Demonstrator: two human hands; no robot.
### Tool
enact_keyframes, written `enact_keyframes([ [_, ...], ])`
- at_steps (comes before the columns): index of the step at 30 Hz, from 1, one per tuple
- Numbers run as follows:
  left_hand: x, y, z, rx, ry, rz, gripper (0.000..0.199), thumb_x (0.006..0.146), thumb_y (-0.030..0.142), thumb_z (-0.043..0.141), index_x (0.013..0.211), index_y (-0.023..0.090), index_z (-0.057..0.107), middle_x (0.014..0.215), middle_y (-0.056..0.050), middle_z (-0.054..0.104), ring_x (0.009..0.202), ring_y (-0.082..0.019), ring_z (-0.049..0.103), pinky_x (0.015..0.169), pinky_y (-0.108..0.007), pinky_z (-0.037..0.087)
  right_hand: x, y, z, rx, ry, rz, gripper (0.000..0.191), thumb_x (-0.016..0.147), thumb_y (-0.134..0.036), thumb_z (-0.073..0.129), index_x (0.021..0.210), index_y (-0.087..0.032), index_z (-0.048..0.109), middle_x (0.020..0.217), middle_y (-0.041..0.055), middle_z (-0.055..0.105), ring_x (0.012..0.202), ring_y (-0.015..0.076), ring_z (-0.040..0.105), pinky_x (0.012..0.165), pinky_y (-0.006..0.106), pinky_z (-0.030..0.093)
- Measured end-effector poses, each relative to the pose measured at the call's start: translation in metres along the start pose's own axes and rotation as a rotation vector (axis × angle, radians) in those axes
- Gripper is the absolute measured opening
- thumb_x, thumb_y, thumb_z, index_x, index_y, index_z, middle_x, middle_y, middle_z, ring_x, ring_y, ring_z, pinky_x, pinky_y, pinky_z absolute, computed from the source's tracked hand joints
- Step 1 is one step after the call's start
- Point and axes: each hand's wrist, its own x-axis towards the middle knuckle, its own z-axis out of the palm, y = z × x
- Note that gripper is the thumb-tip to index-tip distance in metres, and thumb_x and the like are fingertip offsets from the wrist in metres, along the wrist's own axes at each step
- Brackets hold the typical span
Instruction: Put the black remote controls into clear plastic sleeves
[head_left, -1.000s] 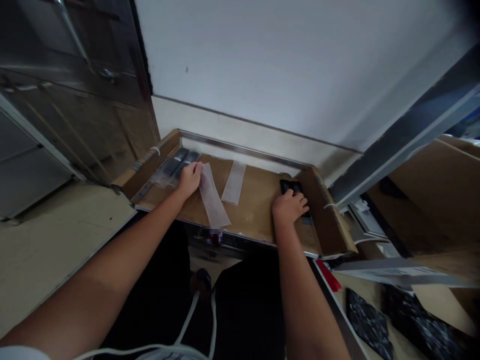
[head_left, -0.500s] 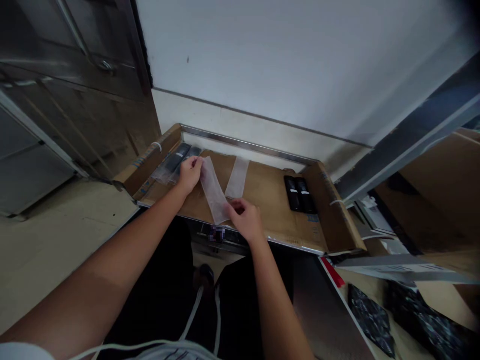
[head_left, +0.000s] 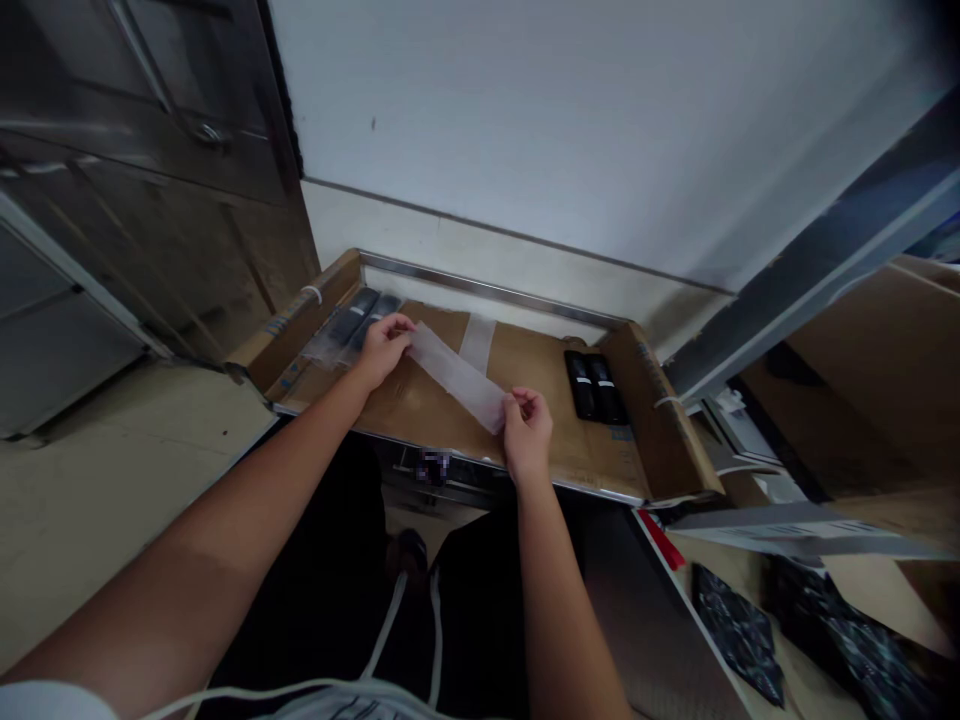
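Observation:
A long, narrow translucent plastic bag (head_left: 459, 379) is stretched between my two hands above a cardboard-lined tray. My left hand (head_left: 385, 350) pinches its upper left end. At its lower right end, my right hand (head_left: 526, 428) grips the other edge between thumb and fingers. Behind it, a second translucent bag (head_left: 478, 340) lies on the cardboard, partly covered by the held one. Left of my left hand are black objects in clear bags (head_left: 352, 322), each with a pale band. Two black items with white bands (head_left: 595, 388) lie side by side on the right.
The cardboard tray has raised side walls, left (head_left: 304, 318) and right (head_left: 664, 415), and a metal rail (head_left: 480, 287) at the back against a white wall. A metal door (head_left: 150, 180) stands at the left. Black plastic bags (head_left: 739, 625) lie low at the right.
My right hand has moved right and slightly up with its end of the bag. The bag has swung from steep to a flatter slant, now overlapping the second bag.

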Motion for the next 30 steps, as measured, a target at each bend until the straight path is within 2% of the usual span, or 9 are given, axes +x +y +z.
enact_keyframes([
  [2,0.0,-0.001,0.0,0.008,-0.061,-0.006,0.022,0.064,0.011,0.057,0.083,0.019,0.063,0.081,-0.001,0.065,0.059,-0.011,0.052,0.054,-0.022,0.04,0.007,0.005,0.0,0.008,0.078,0.019,0.034,0.078,-0.048,0.064,0.098,-0.022,0.055,0.085,0.0006,0.06,0.074,0.0165,0.059,0.068,0.029,0.049],
  [5,-0.002,-0.001,0.001,-0.021,-0.116,0.004,0.024,0.066,0.012,0.06,0.088,0.02,0.063,0.097,-0.004,0.07,0.07,-0.013,0.058,0.056,-0.022,0.041,0.017,0.008,0.001,0.012,0.115,0.042,0.036,0.076,-0.047,0.064,0.101,-0.023,0.053,0.082,-0.0012,0.058,0.068,0.0157,0.059,0.062,0.027,0.048],
  [9,-0.003,0.001,0.002,0.002,-0.183,-0.008,0.02,0.076,0.02,0.067,0.096,0.021,0.061,0.091,-0.003,0.07,0.07,-0.013,0.06,0.059,-0.022,0.043,0.026,0.007,0.002,-0.009,0.13,0.046,0.039,0.072,-0.045,0.066,0.102,-0.022,0.053,0.082,-0.0007,0.059,0.063,0.0156,0.058,0.058,0.028,0.047],
  [14,0.0,-0.002,0.002,0.052,-0.047,0.007,0.027,0.081,0.019,0.069,0.106,0.02,0.058,0.079,-0.002,0.069,0.066,-0.013,0.062,0.061,-0.023,0.045,0.023,0.004,0.0,-0.034,0.138,0.015,0.037,0.076,-0.046,0.066,0.103,-0.022,0.055,0.084,0.0008,0.062,0.065,0.0159,0.058,0.059,0.028,0.048],
  [19,0.003,-0.007,0.002,0.015,-0.024,-0.072,0.022,0.086,0.026,0.068,0.105,0.019,0.058,0.076,-0.002,0.069,0.056,-0.013,0.059,0.056,-0.024,0.045,0.016,0.0,0.0,-0.02,0.159,0.0,0.039,0.079,-0.048,0.066,0.106,-0.021,0.056,0.088,0.0025,0.063,0.062,0.015,0.056,0.056,0.028,0.047],
  [23,0.006,-0.01,0.0,0.079,0.045,-0.046,0.025,0.085,0.031,0.07,0.104,0.019,0.059,0.075,-0.002,0.07,0.056,-0.013,0.06,0.054,-0.023,0.043,0.015,-0.001,0.0,-0.038,0.203,-0.012,0.04,0.079,-0.05,0.067,0.103,-0.019,0.059,0.084,0.002,0.063,0.062,0.0144,0.055,0.056,0.027,0.046],
  [25,0.008,-0.011,0.0,0.112,0.09,-0.04,0.022,0.09,0.037,0.063,0.101,0.018,0.062,0.076,-0.003,0.071,0.06,-0.014,0.062,0.056,-0.024,0.044,0.015,-0.001,0.0,-0.067,0.238,-0.029,0.039,0.079,-0.05,0.067,0.101,-0.018,0.061,0.083,0.0017,0.063,0.063,0.0138,0.054,0.057,0.026,0.045],
  [27,0.009,-0.012,0.0,0.186,0.087,-0.028,0.029,0.094,0.045,0.055,0.093,0.018,0.064,0.076,-0.005,0.071,0.064,-0.016,0.063,0.058,-0.026,0.045,0.015,-0.001,-0.001,-0.097,0.253,-0.048,0.039,0.08,-0.05,0.066,0.101,-0.017,0.062,0.082,0.0018,0.063,0.063,0.0132,0.053,0.058,0.026,0.045],
  [30,0.009,-0.013,0.0,0.344,0.058,0.031,0.031,0.088,0.047,0.064,0.082,0.017,0.067,0.075,-0.006,0.071,0.069,-0.018,0.065,0.063,-0.028,0.047,0.013,-0.001,-0.001,-0.129,0.249,-0.067,0.039,0.082,-0.05,0.066,0.103,-0.016,0.063,0.084,0.0023,0.065,0.063,0.0128,0.054,0.06,0.026,0.045],
])
